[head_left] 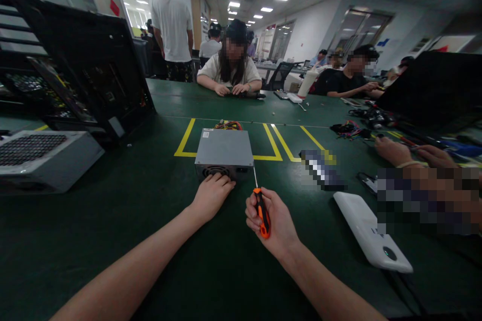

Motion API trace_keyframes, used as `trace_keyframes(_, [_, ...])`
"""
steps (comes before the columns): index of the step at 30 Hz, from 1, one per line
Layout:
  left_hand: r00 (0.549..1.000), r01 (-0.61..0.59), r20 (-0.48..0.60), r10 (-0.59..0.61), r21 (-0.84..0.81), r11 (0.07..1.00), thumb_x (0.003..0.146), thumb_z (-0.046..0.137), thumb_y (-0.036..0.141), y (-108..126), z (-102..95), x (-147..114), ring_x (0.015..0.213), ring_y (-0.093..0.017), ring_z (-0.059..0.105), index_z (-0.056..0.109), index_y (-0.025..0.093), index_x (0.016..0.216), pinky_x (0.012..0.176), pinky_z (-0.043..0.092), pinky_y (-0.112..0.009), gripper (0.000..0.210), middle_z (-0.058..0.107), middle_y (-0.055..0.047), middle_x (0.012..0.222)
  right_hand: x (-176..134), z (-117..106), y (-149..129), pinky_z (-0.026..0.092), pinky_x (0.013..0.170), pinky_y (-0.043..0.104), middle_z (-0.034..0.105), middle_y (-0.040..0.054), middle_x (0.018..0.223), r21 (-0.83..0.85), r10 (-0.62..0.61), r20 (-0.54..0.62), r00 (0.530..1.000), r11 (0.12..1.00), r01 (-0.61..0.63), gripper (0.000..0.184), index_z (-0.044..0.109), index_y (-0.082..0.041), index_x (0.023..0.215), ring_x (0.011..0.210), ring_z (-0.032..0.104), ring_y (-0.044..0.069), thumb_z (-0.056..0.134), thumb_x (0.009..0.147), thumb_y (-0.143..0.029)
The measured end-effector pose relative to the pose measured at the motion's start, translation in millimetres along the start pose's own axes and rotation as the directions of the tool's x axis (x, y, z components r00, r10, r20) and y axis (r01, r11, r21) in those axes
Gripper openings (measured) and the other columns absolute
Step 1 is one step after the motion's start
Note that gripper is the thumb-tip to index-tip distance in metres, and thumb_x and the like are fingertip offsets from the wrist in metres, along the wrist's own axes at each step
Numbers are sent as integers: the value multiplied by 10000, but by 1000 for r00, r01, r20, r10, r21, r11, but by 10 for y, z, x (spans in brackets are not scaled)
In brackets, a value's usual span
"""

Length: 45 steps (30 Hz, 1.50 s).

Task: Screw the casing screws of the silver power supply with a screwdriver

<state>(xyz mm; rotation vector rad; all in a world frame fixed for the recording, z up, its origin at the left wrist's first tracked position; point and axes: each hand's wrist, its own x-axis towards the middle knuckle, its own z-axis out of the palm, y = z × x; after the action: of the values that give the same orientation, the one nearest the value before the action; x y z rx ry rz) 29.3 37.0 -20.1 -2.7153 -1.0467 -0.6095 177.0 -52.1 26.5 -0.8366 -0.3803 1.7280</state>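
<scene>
A grey metal computer power supply point(224, 147) sits on the green tabletop in front of me, its fan grille facing me and its bundled coloured cables point(230, 125) behind it. My left hand point(215, 191) rests against the grille side, fingers laid on the front face rather than wrapped around the box. In my right hand point(276, 218) is a screwdriver point(262, 213) with an orange and black handle, fingers closed around it. Its thin shaft points away from me, with the tip by the box's right front edge; whether it touches cannot be made out.
Another power supply point(45, 160) and an open black computer case point(86, 65) stand at left. Yellow tape lines point(276, 143) mark the table. To the right lie a white power bank point(371, 230), loose cables point(350, 129) and a co-worker's hands point(395, 150). Another person sits opposite.
</scene>
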Motion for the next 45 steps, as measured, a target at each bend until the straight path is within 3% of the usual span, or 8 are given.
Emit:
trace_keyframes(7, [999,43,26,-41,-75,996,848,465,175,-10,-27,5,861,-183,539,603,192,888,763,442,-317,144,602,-42,899,-14,14,231,229,358,149,469,-25,459,-68,220,-84,972,972,-226,283,492,-148,637,350,340,42,482,768,-398])
trace_keyframes(24, [997,81,34,-76,-220,972,847,449,190,-9,-32,0,880,-178,515,546,192,874,778,458,-315,101,566,-36,887,18,40,220,251,374,153,486,-12,501,-10,225,-147,963,973,-229,275,501,-148,684,383,365,52,454,798,-394])
trace_keyframes(33, [996,91,33,-86,-282,955,835,449,165,-3,-52,-1,882,-180,514,523,189,860,765,457,-305,81,559,-34,894,-11,62,240,330,416,149,537,14,616,-35,219,-181,959,973,-229,154,544,-114,751,468,454,58,493,783,-256])
trace_keyframes(42, [976,199,9,-218,-445,873,815,430,146,0,-68,-33,754,-130,558,519,198,970,647,467,-246,186,537,-32,941,-23,11,245,262,380,147,511,-4,592,-49,200,-169,965,976,-210,163,538,-120,731,421,407,42,507,763,-277])
trace_keyframes(45, [960,220,-10,-279,-587,779,801,454,156,6,-80,-31,742,-126,555,555,193,958,665,463,-256,191,548,-30,904,-30,3,251,278,391,155,518,-5,606,-80,186,-158,970,976,-200,174,540,-127,745,433,419,48,511,762,-298])
